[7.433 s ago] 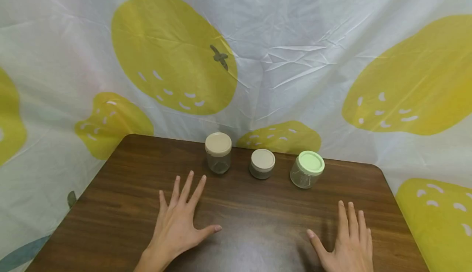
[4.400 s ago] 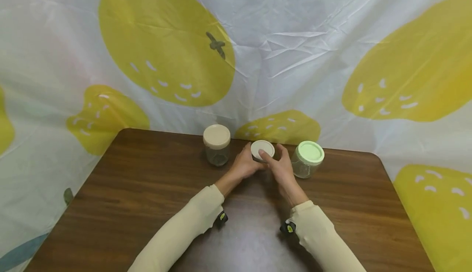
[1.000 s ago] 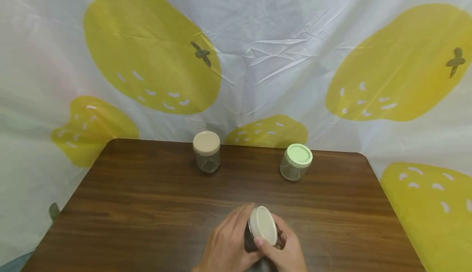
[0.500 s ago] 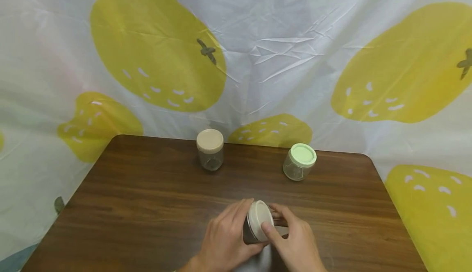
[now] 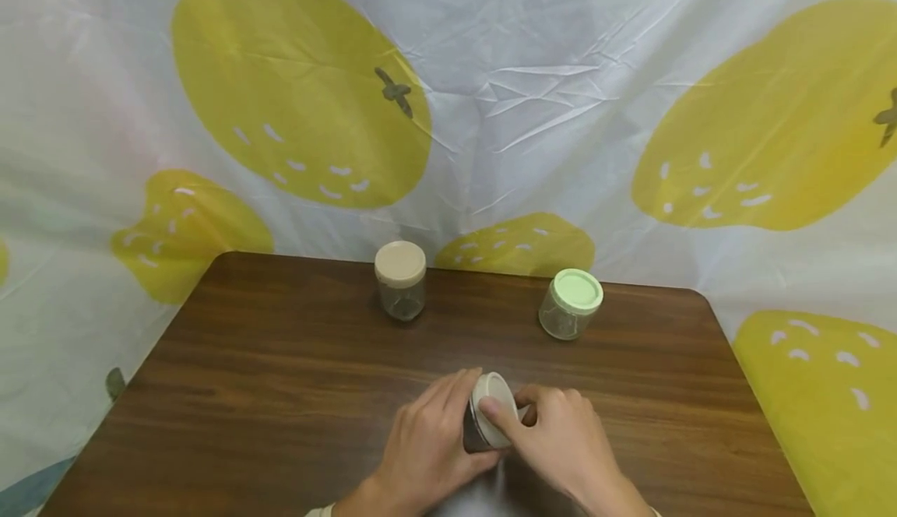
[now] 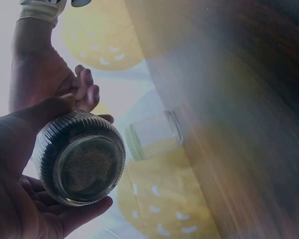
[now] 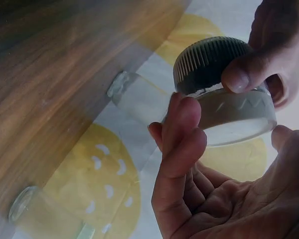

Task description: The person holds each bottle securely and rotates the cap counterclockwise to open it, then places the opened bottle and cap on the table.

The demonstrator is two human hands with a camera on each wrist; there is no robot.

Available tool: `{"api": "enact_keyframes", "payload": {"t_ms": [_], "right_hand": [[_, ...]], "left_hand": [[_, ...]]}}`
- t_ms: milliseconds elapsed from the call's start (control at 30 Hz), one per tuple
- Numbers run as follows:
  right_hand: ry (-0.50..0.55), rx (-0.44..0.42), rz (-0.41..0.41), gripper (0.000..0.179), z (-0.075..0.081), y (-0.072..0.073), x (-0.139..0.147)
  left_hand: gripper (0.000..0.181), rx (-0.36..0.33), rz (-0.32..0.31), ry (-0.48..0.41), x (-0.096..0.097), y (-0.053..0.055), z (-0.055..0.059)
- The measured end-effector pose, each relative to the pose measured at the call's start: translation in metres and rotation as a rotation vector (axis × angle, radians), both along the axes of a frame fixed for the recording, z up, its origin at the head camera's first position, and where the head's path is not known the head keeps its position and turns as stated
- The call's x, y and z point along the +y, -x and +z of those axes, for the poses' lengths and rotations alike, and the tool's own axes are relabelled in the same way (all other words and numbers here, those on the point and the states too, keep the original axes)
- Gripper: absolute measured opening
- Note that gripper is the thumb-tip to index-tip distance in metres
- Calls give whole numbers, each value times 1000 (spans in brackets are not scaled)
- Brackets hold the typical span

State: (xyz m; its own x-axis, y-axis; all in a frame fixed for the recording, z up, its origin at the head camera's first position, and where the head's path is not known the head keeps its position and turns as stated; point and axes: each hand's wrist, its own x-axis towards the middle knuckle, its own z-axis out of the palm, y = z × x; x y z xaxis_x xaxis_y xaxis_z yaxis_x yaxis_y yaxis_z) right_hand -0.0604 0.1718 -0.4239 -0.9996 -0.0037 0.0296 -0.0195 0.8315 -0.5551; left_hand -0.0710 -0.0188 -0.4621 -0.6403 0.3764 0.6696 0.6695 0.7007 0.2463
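Note:
Above the near part of the table, a small ribbed jar [image 6: 87,164] with dark contents is tilted, its off-white lid [image 5: 496,408] facing right. My left hand [image 5: 427,443] grips the jar's body from the left, with its thumb [image 7: 239,77] and fingers on the glass. On the right, my right hand [image 5: 564,439] pinches the lid, thumb over its face and curled fingers at its edge. In the right wrist view the lid [image 7: 239,117] sits on the jar, with curled fingers [image 7: 182,134] at its rim.
Two clear glass jars stand at the back of the brown table [image 5: 280,361]: a taller one [image 5: 402,299] with a beige lid and one [image 5: 563,318] with a light green lid. Behind hangs a white cloth [image 5: 518,112] printed with yellow fruit.
The small jar left its place between the other two and came towards me in both hands, tilting. In the last half second my right hand turned at the lid, its knuckles rolling up.

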Motion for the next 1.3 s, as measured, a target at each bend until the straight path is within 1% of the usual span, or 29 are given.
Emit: {"api": "enact_keyframes", "payload": {"t_ms": [100,233,500,600,767,867,933,1100,1200,1300], "right_hand": [[13,21,17,41,-2,0,-1],[23,33,46,40,-4,0,1],[61,76,129,32,-7,1,6],[89,95,184,29,-8,1,9],[150,113,313,28,-10,4,17],[168,132,381,28,-13,6,22],[180,152,414,34,-15,7,25],[198,225,483,64,-20,6,28],[193,268,527,73,-20,5,30],[198,288,572,81,-18,5,31]], "left_hand": [[92,-7,-8,1,0,0,0],[94,-22,-9,8,0,0,0],[92,-53,-9,16,-1,-1,1],[92,-59,-11,19,-1,-1,2],[95,-59,-11,35,-2,-2,1],[94,-59,-12,33,-2,-2,1],[92,-58,-12,28,-2,-2,2],[89,-57,-13,14,-4,-1,2],[90,-71,-12,13,-5,-1,1],[92,-87,-14,20,-6,-2,1]]}}
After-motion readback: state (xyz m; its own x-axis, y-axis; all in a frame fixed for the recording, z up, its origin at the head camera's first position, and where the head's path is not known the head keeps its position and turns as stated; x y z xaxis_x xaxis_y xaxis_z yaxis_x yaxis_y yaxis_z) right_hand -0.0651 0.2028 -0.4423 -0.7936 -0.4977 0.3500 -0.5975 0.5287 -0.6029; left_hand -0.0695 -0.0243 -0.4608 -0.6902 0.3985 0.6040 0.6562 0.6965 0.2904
